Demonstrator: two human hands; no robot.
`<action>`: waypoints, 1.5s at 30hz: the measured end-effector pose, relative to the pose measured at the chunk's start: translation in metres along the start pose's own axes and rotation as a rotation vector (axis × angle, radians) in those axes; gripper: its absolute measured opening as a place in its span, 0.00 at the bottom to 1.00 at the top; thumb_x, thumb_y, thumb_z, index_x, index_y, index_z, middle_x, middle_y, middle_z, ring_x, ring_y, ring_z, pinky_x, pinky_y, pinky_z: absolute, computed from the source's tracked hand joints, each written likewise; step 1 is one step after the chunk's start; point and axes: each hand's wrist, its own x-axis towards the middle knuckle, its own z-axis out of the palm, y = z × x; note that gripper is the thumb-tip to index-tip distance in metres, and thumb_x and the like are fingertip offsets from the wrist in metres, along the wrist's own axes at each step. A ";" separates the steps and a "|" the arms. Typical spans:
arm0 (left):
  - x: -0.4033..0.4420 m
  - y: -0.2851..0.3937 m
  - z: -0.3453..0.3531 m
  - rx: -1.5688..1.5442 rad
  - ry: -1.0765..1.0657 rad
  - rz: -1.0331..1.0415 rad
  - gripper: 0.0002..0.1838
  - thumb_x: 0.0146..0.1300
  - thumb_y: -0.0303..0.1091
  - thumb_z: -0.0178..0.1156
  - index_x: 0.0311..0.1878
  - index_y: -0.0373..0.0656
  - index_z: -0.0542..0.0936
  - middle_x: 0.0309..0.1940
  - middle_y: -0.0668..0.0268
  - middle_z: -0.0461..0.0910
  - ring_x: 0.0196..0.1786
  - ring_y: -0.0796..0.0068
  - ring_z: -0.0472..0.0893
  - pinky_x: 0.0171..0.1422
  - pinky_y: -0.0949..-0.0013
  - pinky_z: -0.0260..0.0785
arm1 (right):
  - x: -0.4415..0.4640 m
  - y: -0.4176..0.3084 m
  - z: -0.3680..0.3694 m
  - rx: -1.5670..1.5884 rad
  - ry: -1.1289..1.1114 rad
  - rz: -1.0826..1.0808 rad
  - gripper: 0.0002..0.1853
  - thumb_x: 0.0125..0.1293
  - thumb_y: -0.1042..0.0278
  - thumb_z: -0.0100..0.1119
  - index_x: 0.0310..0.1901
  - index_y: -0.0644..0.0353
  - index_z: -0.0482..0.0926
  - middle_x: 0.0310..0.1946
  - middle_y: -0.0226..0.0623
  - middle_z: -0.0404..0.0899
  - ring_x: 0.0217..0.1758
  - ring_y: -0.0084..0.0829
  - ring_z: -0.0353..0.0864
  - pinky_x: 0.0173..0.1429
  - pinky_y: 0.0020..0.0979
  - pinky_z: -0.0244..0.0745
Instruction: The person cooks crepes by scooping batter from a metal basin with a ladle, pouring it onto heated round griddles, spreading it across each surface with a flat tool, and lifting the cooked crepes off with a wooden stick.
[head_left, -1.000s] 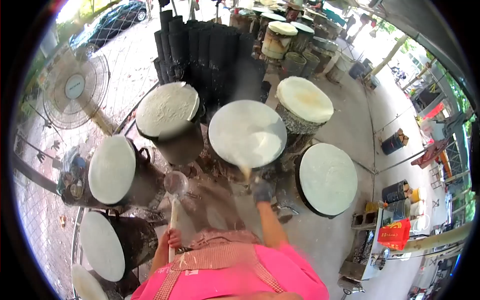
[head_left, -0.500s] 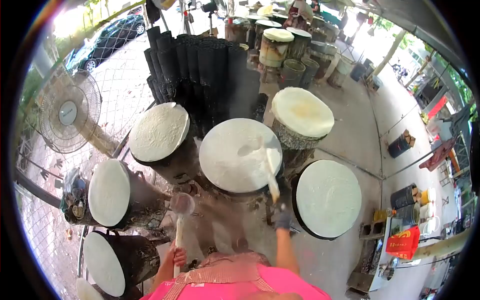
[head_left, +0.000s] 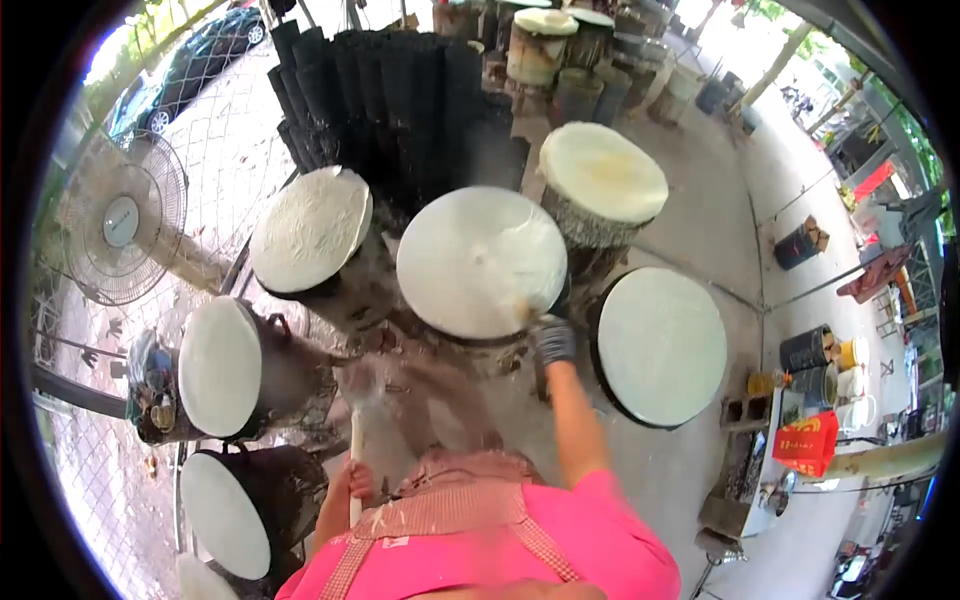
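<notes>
My left hand [head_left: 359,480] is wrapped round the pale handle of a ladle [head_left: 357,440], whose blurred bowl points forward over the floor. On my right hand [head_left: 552,338] is a dark glove; its fingers are closed at the near right edge of the middle round griddle [head_left: 480,262]. A wooden spreader [head_left: 526,310] shows faintly at those fingers, blurred against the griddle. Smooth white batter covers this griddle, with a small mark near its centre. To the right stands another white-coated griddle [head_left: 662,346], apart from my glove.
More coated griddles stand at the left [head_left: 220,366], back left [head_left: 311,230] and back right [head_left: 603,172]. Black cylinders [head_left: 400,110] are stacked behind. A fan [head_left: 122,220] stands by the wire fence, and a red bag [head_left: 805,443] is at the right.
The spreader, earlier seen across the right part of the middle griddle, now shows only faintly by my right hand. That hand has moved up to the griddle's edge. My left hand still holds the ladle.
</notes>
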 end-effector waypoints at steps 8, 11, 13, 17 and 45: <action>-0.002 0.038 -0.002 0.011 -0.109 0.040 0.17 0.60 0.48 0.44 0.22 0.47 0.64 0.13 0.74 0.56 0.09 0.83 0.55 0.09 0.78 0.47 | -0.054 -0.007 0.020 -0.345 -0.055 -0.308 0.14 0.59 0.64 0.42 0.40 0.62 0.74 0.32 0.35 0.77 0.37 0.25 0.73 0.38 0.27 0.69; -0.008 0.034 0.016 -0.047 -0.144 -0.048 0.21 0.61 0.52 0.41 0.20 0.47 0.64 0.11 0.74 0.56 0.09 0.82 0.56 0.10 0.78 0.48 | -0.048 0.029 0.034 0.534 -0.025 0.213 0.11 0.58 0.62 0.46 0.34 0.58 0.76 0.29 0.38 0.77 0.34 0.29 0.74 0.40 0.28 0.68; -0.003 0.041 0.011 0.016 -0.151 -0.065 0.22 0.61 0.53 0.40 0.19 0.47 0.65 0.10 0.74 0.55 0.09 0.82 0.57 0.10 0.77 0.48 | -0.012 0.022 -0.008 0.475 0.135 0.197 0.14 0.60 0.58 0.43 0.35 0.58 0.75 0.25 0.37 0.76 0.28 0.29 0.73 0.35 0.29 0.68; 0.011 0.045 0.022 -0.012 -0.134 -0.054 0.22 0.60 0.54 0.40 0.20 0.47 0.65 0.10 0.74 0.54 0.09 0.82 0.56 0.10 0.76 0.47 | 0.048 -0.021 -0.055 -0.377 -0.079 0.303 0.18 0.59 0.51 0.41 0.34 0.56 0.76 0.27 0.45 0.76 0.30 0.43 0.74 0.35 0.39 0.69; 0.058 -0.001 0.179 0.726 -0.106 0.161 0.03 0.62 0.41 0.43 0.39 0.61 0.63 0.11 0.75 0.52 0.09 0.88 0.49 0.07 0.82 0.41 | -0.119 -0.100 -0.025 0.053 0.171 -0.204 0.14 0.54 0.67 0.52 0.43 0.60 0.75 0.31 0.41 0.77 0.29 0.34 0.76 0.31 0.33 0.68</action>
